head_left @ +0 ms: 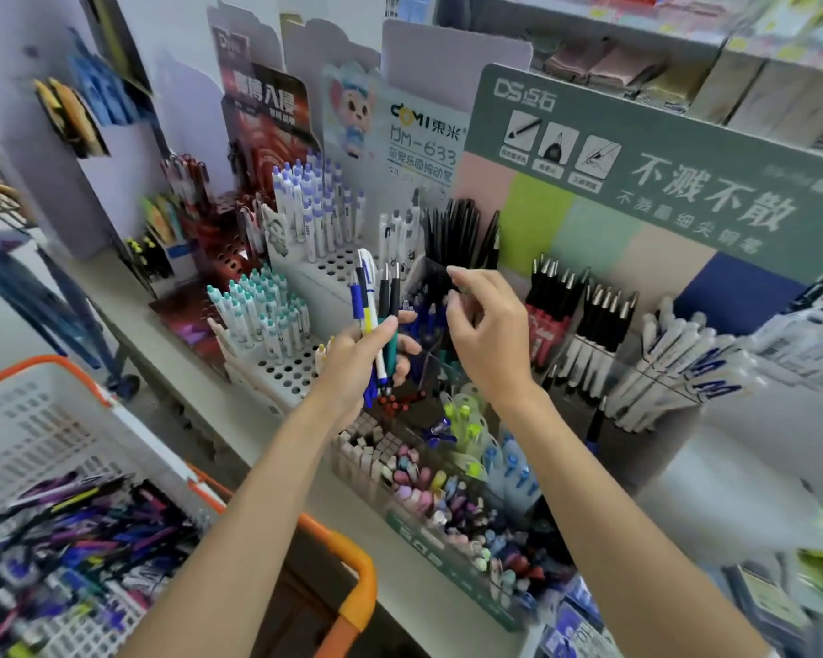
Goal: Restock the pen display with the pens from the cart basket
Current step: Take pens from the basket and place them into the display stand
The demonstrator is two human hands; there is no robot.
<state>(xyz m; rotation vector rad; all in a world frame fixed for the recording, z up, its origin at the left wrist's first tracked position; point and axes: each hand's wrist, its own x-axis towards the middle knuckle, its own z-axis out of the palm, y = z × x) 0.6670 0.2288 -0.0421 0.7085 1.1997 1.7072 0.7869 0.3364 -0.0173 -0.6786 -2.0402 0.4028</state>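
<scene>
My left hand [362, 358] grips a bunch of several pens [376, 306], blue, white, black and teal, held upright in front of the pen display [457, 296]. My right hand [488, 325] hovers just right of the bunch, over a clear compartment of blue pens [424, 311]; its fingers are loosely bent and hold nothing. The white cart basket [44, 448] with an orange rim sits at the lower left, and loose pens [72, 529] are piled in it.
Tiered racks of white pens [314, 206], teal-capped pens [262, 306] and black pens [462, 230] fill the shelf behind. Black-and-white pens [585, 320] stand at the right under a green sign [661, 173]. A tray of pastel erasers [447, 491] lies at the shelf's front edge.
</scene>
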